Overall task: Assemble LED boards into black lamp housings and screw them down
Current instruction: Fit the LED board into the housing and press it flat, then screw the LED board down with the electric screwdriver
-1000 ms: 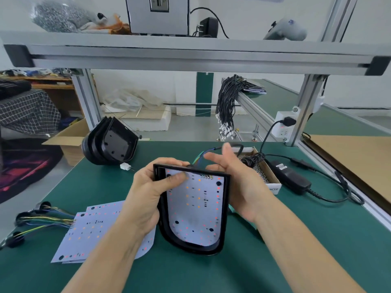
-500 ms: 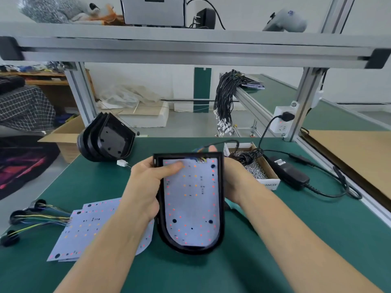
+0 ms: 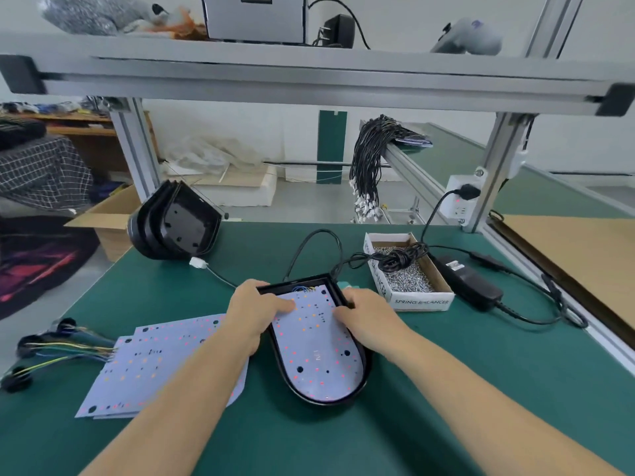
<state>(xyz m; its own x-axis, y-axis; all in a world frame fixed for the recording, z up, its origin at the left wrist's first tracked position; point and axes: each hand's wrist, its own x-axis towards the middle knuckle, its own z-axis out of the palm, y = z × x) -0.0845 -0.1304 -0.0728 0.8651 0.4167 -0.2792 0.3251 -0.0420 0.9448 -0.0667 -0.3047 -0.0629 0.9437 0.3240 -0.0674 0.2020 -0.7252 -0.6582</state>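
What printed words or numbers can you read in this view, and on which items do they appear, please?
"SPRING BALANCER": front of the cardboard screw box.
Partial "...ANCER": that box's left side.
Marking on the LED board in the housing: too blurred to read.
Label on the black power adapter: too small to read.

Single view: head-worn, wide-angle. Position: above the near edge of the green tabletop [image 3: 446,389], at the person's own eye level. Facing: forward and downward, across the tabletop toward the aluminium frame shelf [image 3: 309,73] and the room behind it. Nearness: close; both forearms enter from the bottom edge, with the left hand [image 3: 254,312] and right hand [image 3: 369,316] just below frame centre. Distortion: straight frame rails bow toward the edges. Upper limit: the shelf underside and items on top. Shared coverage: no second view.
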